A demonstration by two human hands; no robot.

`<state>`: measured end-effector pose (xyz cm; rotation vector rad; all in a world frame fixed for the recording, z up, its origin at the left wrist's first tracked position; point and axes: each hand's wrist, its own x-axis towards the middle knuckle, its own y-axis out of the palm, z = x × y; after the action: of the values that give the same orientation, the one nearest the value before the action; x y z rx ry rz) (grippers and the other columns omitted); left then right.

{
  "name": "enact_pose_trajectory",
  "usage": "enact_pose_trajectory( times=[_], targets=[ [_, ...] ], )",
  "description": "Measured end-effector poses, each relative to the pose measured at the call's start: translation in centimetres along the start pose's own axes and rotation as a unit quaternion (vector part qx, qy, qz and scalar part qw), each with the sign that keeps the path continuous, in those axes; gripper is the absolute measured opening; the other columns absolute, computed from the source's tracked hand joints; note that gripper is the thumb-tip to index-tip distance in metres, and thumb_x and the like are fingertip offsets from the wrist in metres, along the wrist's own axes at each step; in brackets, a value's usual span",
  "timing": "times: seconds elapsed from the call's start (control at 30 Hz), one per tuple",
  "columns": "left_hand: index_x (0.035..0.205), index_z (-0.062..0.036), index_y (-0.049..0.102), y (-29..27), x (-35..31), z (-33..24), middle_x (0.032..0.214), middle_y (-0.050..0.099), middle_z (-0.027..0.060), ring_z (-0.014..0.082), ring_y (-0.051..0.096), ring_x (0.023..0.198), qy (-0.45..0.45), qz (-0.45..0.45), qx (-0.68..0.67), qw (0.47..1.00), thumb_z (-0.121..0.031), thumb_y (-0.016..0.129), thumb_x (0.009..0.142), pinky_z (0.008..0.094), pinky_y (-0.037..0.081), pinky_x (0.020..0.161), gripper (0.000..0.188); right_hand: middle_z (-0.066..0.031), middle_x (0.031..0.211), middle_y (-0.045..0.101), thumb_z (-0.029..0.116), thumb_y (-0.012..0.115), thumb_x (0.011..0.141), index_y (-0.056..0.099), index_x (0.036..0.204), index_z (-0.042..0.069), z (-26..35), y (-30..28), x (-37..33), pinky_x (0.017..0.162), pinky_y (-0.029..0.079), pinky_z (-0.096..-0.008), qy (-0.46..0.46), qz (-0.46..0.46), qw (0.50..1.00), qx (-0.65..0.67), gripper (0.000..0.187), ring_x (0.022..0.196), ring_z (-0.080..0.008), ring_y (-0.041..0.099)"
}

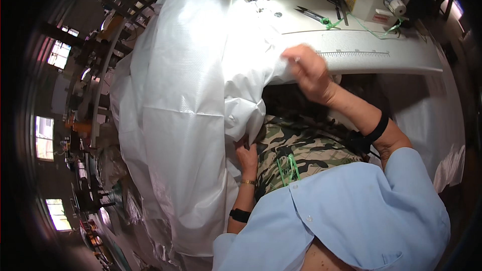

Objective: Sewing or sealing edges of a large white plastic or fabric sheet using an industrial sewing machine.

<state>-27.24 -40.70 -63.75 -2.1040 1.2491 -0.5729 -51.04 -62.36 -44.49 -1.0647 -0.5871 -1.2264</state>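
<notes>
A large white woven plastic sheet [186,90] drapes off the sewing machine's bed and down along my left side. My left hand [246,159] grips its lower, crumpled edge beside my lap, with the fingertips partly tucked under the folds. Up at the front edge of the machine table, my right hand [312,73] is raised with curled fingers, slightly blurred. Its fingertips are close to the sheet's right edge; whether they pinch it is not clear. The sewing machine's needle area [261,5] stands beyond, brightly lit, with the sheet lying just in front of it.
Thread snips [310,14] with green string lie on the machine bed, near a small dark tool [335,5]. A ruler scale [356,51] runs along the table's front edge. The handwheel [395,5] is at the far right. More white sheeting [427,120] hangs at right.
</notes>
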Motion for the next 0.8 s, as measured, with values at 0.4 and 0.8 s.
enact_pose_trajectory(
  times=[0.4,0.8],
  targets=[
    [0.129,0.0003,0.054,-21.6,-10.1,-9.1,0.128,0.056,0.0165,0.0313,0.057,0.115,0.0,-0.085,-0.395,0.915,-0.037,0.056,0.098,0.0448,0.047,0.097,0.049,-0.0094,0.103,0.067,0.022,0.043,0.106,0.063,0.103,-0.002,5.3,4.4,-2.8,0.089,0.053,-0.0309,0.402,0.211,0.792,0.409,0.031,0.093,-0.0144,0.064],
    [0.152,0.0012,0.029,-24.1,-11.5,-15.4,0.151,0.038,0.0217,0.0321,0.044,0.135,-0.147,-0.221,-0.274,0.924,-0.054,0.033,0.105,0.0443,0.038,0.111,0.072,-0.0113,0.108,0.061,0.026,0.047,0.103,0.05,0.128,0.001,8.7,8.3,0.6,0.094,0.052,-0.0306,0.512,0.05,0.517,0.684,0.036,0.1,-0.0185,0.061]
  ],
)
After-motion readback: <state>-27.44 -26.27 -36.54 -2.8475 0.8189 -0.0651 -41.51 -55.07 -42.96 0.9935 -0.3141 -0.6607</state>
